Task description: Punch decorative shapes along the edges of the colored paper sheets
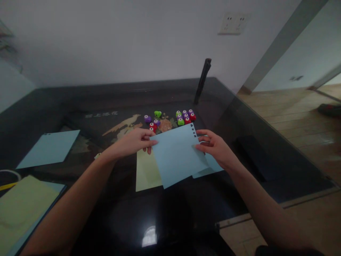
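A light blue sheet of paper (pixel 178 153) is held up slightly tilted between my two hands. Along its right edge, near the top corner, runs a short row of small dark punched-looking shapes. My left hand (pixel 140 140) pinches the sheet's upper left corner between thumb and fingers. On the opposite edge, below the row of shapes, my right hand (pixel 213 144) grips it the same way. Behind and beneath lie a pale yellow-green sheet (pixel 146 172) at left and another blue sheet (pixel 213 167) at right, both partly covered.
Small purple, green and red pieces with white eye-like tops form a tight group (pixel 185 116) and a looser one (pixel 153 126). A black post (pixel 203 80) stands at the back right. Another blue sheet (pixel 50 147) and yellow-green paper (pixel 23 206) lie left on the dark glossy table (pixel 119 220).
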The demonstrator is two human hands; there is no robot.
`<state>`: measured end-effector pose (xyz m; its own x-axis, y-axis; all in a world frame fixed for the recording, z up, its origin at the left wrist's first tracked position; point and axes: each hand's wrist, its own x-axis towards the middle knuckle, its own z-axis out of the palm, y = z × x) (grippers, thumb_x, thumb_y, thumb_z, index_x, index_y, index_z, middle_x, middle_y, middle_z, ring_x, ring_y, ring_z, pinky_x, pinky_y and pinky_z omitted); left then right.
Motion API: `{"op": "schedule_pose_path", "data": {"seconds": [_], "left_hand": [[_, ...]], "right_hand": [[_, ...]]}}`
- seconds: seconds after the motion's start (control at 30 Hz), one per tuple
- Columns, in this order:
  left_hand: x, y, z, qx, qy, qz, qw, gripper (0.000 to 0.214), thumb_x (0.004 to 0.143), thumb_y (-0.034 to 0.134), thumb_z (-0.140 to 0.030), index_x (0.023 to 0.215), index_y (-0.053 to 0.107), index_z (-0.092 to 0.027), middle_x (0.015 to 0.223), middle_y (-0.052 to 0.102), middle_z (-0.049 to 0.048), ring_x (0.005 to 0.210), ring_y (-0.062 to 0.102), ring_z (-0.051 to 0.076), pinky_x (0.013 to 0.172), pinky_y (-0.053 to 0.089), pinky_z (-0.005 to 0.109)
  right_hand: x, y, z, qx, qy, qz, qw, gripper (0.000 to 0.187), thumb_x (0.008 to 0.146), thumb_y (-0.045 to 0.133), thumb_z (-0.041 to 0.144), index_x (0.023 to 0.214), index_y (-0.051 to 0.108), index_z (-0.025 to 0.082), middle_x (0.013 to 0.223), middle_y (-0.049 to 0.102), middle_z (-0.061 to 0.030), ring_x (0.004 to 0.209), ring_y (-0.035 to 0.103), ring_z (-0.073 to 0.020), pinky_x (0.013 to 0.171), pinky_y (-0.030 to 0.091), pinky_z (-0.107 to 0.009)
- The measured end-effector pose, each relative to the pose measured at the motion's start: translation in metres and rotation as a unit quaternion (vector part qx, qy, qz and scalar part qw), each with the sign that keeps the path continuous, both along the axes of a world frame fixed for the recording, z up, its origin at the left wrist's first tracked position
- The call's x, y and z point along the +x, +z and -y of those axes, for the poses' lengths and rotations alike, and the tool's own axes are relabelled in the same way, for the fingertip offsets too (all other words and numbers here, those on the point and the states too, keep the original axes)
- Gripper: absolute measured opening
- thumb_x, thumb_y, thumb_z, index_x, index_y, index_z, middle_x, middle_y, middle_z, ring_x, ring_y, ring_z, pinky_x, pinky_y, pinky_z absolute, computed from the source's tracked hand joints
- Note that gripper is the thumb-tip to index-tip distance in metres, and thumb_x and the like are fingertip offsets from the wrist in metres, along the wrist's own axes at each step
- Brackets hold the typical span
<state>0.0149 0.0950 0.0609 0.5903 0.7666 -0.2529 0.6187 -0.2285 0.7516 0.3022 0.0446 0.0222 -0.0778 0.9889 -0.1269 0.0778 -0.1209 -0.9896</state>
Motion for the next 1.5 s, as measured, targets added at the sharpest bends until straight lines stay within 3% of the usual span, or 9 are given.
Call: {"op": "schedule_pose_path", "data": {"seconds": [0.23,0.43,0.57,0.67,0.77,0.87,1.17,1.5], "left_hand": [[0.007,0.005,0.001,0.029,0.015,0.043,0.999,0.023,0.087,0.049,-0.036,0.081,0.058,-0.016,0.06,0.062,-0.001,0.057,0.059,0.013,0.057,0.044,0.023],[0.067,0.018,-0.012,0.092,0.008,0.091,0.992,0.021,0.088,0.048,-0.026,0.075,0.061,-0.015,0.057,0.054,-0.0021,0.052,0.051,0.01,0.052,0.04,0.021],[0.11,0.001,-0.028,0.137,0.0,0.103,0.985,0.015,0.084,0.053,-0.02,0.092,0.064,-0.013,0.067,0.061,0.0003,0.057,0.055,0.011,0.057,0.042,0.022],[0.124,-0.023,-0.032,0.149,-0.002,0.074,0.986,0.019,0.082,0.057,-0.02,0.098,0.063,-0.012,0.07,0.064,0.0012,0.064,0.059,0.013,0.06,0.043,0.023],[0.123,-0.043,-0.031,0.149,-0.011,0.051,0.987,0.021,0.08,0.06,-0.022,0.1,0.062,-0.013,0.07,0.065,0.0011,0.065,0.061,0.015,0.06,0.044,0.024],[0.117,-0.052,-0.031,0.152,-0.02,0.024,0.988,0.025,0.079,0.061,-0.023,0.103,0.061,-0.014,0.071,0.066,0.0011,0.066,0.062,0.016,0.061,0.044,0.025],[0.116,-0.061,-0.031,0.171,-0.027,-0.064,0.983,0.034,0.079,0.062,-0.023,0.112,0.055,-0.019,0.08,0.07,0.0028,0.073,0.064,0.019,0.062,0.044,0.027],[0.117,-0.058,-0.026,0.198,-0.013,-0.15,0.968,0.035,0.082,0.061,-0.031,0.115,0.054,-0.021,0.082,0.068,0.0051,0.079,0.063,0.026,0.067,0.046,0.034]], "right_hand": [[0.013,0.009,0.003,0.016,-0.002,0.014,1.0,0.036,0.061,0.075,0.024,0.095,0.062,0.019,0.068,0.059,0.0028,0.055,0.051,-0.0101,0.048,0.04,-0.024],[0.055,0.016,0.005,0.0,-0.112,0.002,0.994,0.041,0.055,0.08,0.03,0.089,0.061,0.019,0.068,0.06,0.0031,0.05,0.051,-0.0092,0.045,0.037,-0.022],[0.086,0.007,0.009,0.003,-0.175,0.031,0.984,0.041,0.056,0.079,0.035,0.089,0.06,0.02,0.061,0.058,0.005,0.046,0.05,-0.0102,0.044,0.037,-0.023],[0.098,-0.006,0.011,0.004,-0.162,0.098,0.982,0.043,0.059,0.076,0.039,0.094,0.059,0.019,0.06,0.058,0.0044,0.045,0.048,-0.0105,0.043,0.033,-0.022],[0.1,-0.019,0.011,0.002,-0.119,0.173,0.978,0.044,0.063,0.072,0.041,0.098,0.058,0.018,0.06,0.06,0.0029,0.046,0.048,-0.0116,0.044,0.032,-0.023],[0.097,-0.027,0.01,0.015,-0.084,0.247,0.965,0.039,0.068,0.067,0.04,0.099,0.057,0.019,0.06,0.06,0.0023,0.048,0.049,-0.013,0.046,0.033,-0.024],[0.085,-0.032,0.011,0.027,-0.075,0.366,0.927,0.028,0.071,0.062,0.035,0.094,0.055,0.021,0.06,0.059,0.0022,0.054,0.055,-0.0166,0.055,0.04,-0.029],[0.084,-0.037,0.011,0.052,-0.073,0.448,0.89,0.022,0.073,0.062,0.032,0.093,0.058,0.022,0.06,0.056,0.0026,0.054,0.053,-0.0162,0.053,0.04,-0.028]]}}
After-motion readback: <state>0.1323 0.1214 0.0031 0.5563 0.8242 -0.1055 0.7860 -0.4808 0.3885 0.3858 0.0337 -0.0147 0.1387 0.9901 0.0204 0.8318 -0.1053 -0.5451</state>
